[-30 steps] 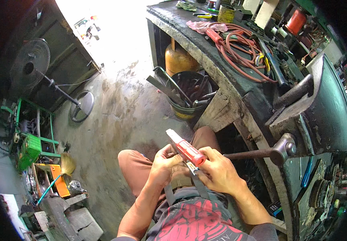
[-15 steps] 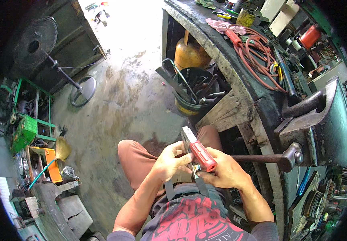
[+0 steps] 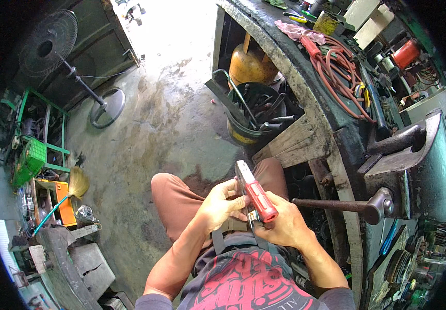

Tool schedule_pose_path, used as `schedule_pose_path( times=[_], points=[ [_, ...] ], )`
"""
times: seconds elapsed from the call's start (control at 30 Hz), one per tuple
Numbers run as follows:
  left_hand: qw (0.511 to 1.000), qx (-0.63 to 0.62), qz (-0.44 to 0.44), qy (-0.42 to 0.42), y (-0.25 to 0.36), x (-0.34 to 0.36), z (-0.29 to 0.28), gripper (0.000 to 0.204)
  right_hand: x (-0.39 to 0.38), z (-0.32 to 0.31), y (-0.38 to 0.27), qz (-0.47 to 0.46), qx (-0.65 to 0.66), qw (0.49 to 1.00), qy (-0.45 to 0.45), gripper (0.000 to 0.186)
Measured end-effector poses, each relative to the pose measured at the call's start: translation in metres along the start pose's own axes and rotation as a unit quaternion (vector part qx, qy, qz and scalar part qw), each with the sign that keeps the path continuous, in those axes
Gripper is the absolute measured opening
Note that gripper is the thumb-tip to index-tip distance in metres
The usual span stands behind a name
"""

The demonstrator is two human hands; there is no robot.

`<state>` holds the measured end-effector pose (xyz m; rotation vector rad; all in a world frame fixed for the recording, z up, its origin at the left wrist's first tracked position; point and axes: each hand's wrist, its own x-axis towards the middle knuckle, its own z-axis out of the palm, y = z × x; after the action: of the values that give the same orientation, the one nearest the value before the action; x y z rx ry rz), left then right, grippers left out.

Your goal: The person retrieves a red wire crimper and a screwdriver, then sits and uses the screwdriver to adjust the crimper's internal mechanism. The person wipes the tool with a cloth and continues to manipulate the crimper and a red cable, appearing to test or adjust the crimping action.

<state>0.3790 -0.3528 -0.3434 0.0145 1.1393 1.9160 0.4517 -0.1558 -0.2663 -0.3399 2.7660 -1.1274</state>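
Between my knees, both hands grip one held assembly: a red ribbed-handled tool (image 3: 260, 200) with a pale metal tip, lying against a dark, narrow metal piece partly hidden by my fingers. My left hand (image 3: 223, 206) is closed on it from the left, thumb near the red handle. My right hand (image 3: 284, 221) wraps the lower right part, fingers mostly hidden. To the right, a big bench vise (image 3: 409, 165) with a long bar handle (image 3: 331, 205) is mounted on the workbench (image 3: 290, 57).
A bucket of metal pieces (image 3: 249, 134) and a yellow gas cylinder (image 3: 254, 67) sit by the bench. On it lie a coiled red hose (image 3: 336, 72) and tools. Leftward are a pedestal fan (image 3: 47, 46), green crate (image 3: 29, 163), broom (image 3: 77, 183) and bright doorway (image 3: 171, 26).
The held tool has turned steeper, its tip now pointing more straight ahead and slightly right of before. Both hands moved slightly rightward with it. The surroundings shifted in view as my head moved.
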Motion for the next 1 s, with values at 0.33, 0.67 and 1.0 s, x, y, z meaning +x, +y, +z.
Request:
schedule_pose_path(
  times=[0.33, 0.67, 1.0],
  points=[
    [0.998, -0.059, -0.018, -0.021, -0.007, -0.001, -0.004, 0.030, 0.002, 0.011, 0.006, -0.047, 0.033, 0.997, 0.058, 0.061],
    [0.999, -0.033, -0.013, -0.038, -0.012, -0.001, -0.008, 0.035, -0.004, 0.011, 0.002, -0.011, 0.055, 0.998, 0.037, 0.060],
    [0.999, -0.038, -0.017, -0.014, -0.015, -0.003, -0.004, 0.037, -0.007, 0.012, 0.003, -0.018, 0.013, 0.999, 0.023, 0.049]
  ],
)
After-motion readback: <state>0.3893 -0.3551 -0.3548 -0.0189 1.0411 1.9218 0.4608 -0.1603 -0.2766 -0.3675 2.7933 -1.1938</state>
